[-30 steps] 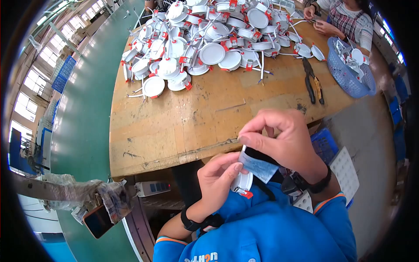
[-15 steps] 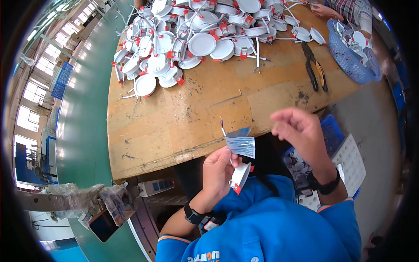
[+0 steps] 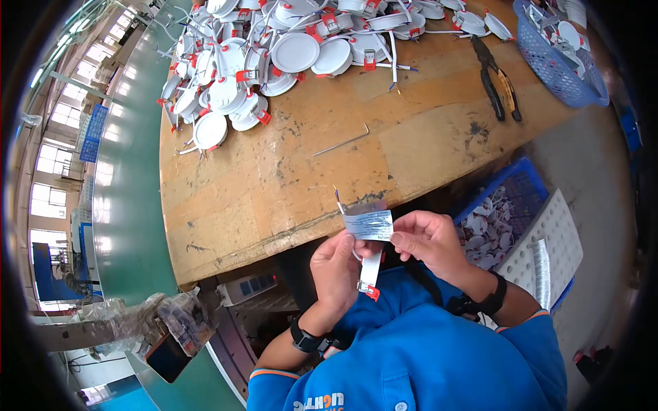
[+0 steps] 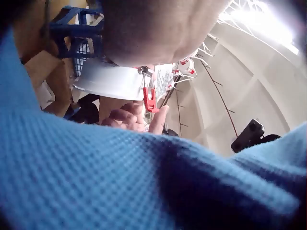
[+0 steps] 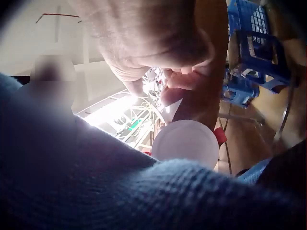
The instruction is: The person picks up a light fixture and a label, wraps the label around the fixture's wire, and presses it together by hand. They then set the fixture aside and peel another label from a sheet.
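My left hand [image 3: 332, 270] holds a small round white downlight [image 3: 370, 272] by its cable, thumb against the cable. The lamp hangs edge-on below the fingers, and its red-tipped spring clip [image 4: 149, 99] shows in the left wrist view. A silvery printed label [image 3: 369, 225] stands out from the cable above the left thumb, with bare wire ends beyond it. With thumb and fingertips, my right hand [image 3: 435, 250] pinches the label's right edge. The lamp's flat white face [image 5: 186, 143] appears below that hand in the right wrist view.
Many similar downlights [image 3: 295, 51] are heaped at the table's far side. An L-shaped metal rod [image 3: 341, 142] and pliers [image 3: 495, 79] lie nearer. A blue basket [image 3: 562, 65] stands at the right corner; below are a blue crate [image 3: 528, 179] of small white parts and a perforated white tray [image 3: 558, 233].
A second ago the right hand was above the label; then it drew off to the right, apart from it. Now it is back at the label's right edge. The head view has tilted down.
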### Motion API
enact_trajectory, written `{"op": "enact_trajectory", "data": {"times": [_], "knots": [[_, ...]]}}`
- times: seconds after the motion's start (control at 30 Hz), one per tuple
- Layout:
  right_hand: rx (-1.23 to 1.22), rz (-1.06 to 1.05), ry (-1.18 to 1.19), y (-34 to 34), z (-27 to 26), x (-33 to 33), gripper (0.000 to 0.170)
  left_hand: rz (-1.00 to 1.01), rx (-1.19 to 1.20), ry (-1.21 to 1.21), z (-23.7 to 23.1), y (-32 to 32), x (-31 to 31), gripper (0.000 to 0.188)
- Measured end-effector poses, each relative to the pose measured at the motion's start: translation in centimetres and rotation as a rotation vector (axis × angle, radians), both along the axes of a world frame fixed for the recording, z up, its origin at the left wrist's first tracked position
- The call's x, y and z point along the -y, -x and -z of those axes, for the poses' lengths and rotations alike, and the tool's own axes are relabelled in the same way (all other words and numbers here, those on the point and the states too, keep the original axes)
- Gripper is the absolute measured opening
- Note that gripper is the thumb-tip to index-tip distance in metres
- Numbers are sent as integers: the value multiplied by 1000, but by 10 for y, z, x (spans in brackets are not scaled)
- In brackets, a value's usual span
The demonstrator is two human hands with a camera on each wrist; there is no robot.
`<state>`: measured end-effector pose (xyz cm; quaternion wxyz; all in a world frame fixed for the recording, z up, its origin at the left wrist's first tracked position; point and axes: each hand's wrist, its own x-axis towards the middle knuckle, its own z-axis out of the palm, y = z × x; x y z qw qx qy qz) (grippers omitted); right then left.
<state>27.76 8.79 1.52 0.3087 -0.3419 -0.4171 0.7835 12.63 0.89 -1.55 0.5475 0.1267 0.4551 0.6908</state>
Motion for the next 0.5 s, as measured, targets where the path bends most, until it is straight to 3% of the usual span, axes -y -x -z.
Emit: {"op": "enact_trajectory", "data": {"times": [0.5], "knots": [[10, -4, -38, 9, 14, 4, 18, -12, -71, 119, -14, -2, 0, 25]]}}
